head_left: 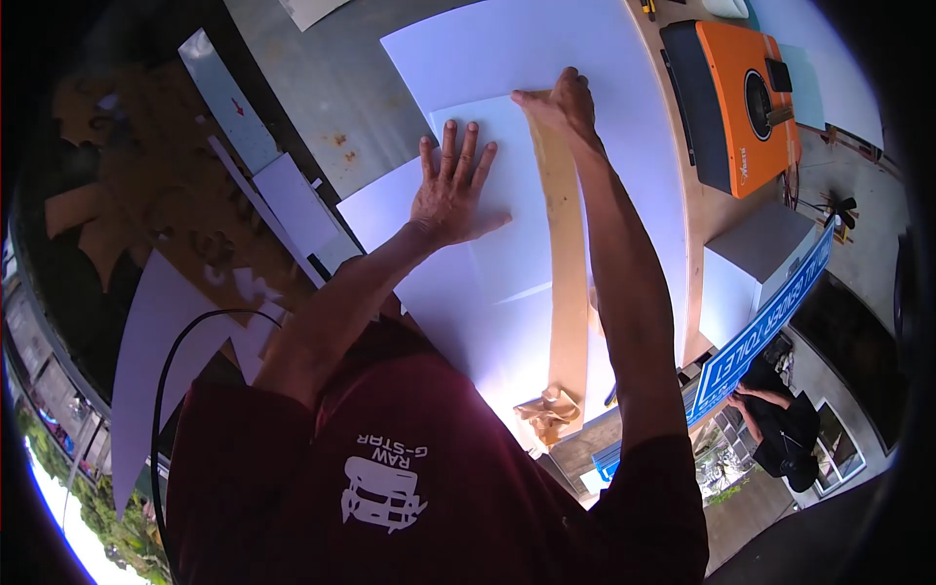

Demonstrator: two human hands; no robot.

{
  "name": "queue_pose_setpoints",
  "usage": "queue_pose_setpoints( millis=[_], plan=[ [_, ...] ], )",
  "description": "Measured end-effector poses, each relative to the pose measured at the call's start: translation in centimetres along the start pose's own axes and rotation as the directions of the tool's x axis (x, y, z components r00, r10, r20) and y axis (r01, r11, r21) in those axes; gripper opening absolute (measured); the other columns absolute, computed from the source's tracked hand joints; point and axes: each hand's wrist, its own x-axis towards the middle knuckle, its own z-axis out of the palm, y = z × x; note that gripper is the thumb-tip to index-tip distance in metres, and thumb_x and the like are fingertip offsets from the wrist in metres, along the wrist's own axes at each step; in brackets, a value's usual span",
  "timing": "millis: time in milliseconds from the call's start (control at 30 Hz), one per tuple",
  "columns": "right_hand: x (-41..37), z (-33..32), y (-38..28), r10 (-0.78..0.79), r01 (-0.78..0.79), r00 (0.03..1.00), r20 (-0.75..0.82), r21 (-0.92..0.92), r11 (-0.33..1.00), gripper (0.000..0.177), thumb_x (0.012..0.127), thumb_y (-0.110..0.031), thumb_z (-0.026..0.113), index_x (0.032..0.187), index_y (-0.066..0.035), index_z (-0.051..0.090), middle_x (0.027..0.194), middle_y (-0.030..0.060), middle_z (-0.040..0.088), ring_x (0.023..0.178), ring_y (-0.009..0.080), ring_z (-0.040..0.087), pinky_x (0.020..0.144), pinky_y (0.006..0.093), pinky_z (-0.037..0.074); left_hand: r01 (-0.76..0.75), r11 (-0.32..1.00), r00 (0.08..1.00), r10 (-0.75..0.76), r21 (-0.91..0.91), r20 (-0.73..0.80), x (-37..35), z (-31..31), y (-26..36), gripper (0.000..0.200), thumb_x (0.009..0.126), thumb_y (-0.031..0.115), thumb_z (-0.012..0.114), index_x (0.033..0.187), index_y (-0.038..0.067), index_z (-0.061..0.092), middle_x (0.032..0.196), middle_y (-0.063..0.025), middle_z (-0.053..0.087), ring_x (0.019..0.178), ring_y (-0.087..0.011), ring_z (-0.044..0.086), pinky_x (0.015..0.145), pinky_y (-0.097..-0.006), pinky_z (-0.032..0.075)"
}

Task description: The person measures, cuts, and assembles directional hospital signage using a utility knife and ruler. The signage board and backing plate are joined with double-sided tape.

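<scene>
My left hand lies flat with fingers spread on a pale, thin sheet that rests on a larger white board. A long brown paper strip runs along the sheet's right edge, its near end crumpled. At the strip's far end my right hand is closed, thumb stretched left along the top edge and the other fingers curled. It appears to pinch the strip there; the exact contact is partly hidden by the hand.
An orange and black machine stands at the right on the wooden bench edge. Below it are a grey-white box and a blue sign. Another person is at lower right. White offcuts and a black cable lie left.
</scene>
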Motion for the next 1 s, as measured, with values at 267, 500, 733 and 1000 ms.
queue_pose_setpoints(
  millis=[267,500,733,1000],
  plan=[
    [-0.3,-1.0,-0.3,0.073,-0.08,0.996,0.056,0.142,0.987,0.079,0.073,-0.041,0.085,0.123,0.008,0.047,0.125,0.0281,0.052,0.114,0.0422,0.061,0.094,0.0455,0.054,0.025,1.0,0.998,-0.023,-0.019,0.061,0.1,-0.3,0.1,0.111,0.08,0.076,0.059,0.159,0.009,0.019,0.165,-0.024,0.0,0.151,-0.0468,-0.008,0.114,-0.0735,0.002],
    [0.2,0.8,1.4,-0.014,0.021,0.998,-0.068,0.104,0.994,0.073,0.073,-0.039,0.086,0.118,0.005,0.05,0.12,0.0243,0.055,0.111,0.0379,0.062,0.093,0.0454,0.054,0.033,0.999,0.996,-0.031,-0.019,0.079,0.2,-0.3,0.1,0.111,0.081,0.075,0.06,0.159,0.009,0.018,0.165,-0.0235,-0.002,0.151,-0.0459,-0.009,0.114,-0.0725,0.0],
    [1.0,0.5,2.8,-0.03,0.034,0.999,-0.019,0.208,0.978,0.064,0.074,-0.037,0.085,0.111,0.004,0.054,0.114,0.0215,0.06,0.105,0.036,0.064,0.089,0.0443,0.054,0.01,0.999,1.0,-0.009,-0.038,0.02,0.0,0.0,0.0,0.111,0.08,0.075,0.061,0.159,0.009,0.018,0.165,-0.0241,-0.001,0.151,-0.0474,-0.006,0.114,-0.0738,0.003],
    [1.2,0.5,2.5,0.032,-0.018,0.998,-0.049,0.259,0.966,0.051,0.078,-0.035,0.083,0.103,0.002,0.058,0.102,0.0166,0.066,0.095,0.029,0.066,0.083,0.0402,0.055,0.011,1.0,1.0,-0.011,-0.025,0.01,0.0,0.3,0.1,0.109,0.08,0.075,0.061,0.158,0.008,0.022,0.165,-0.0245,0.001,0.151,-0.0471,-0.006,0.113,-0.0741,0.003]
  ],
)
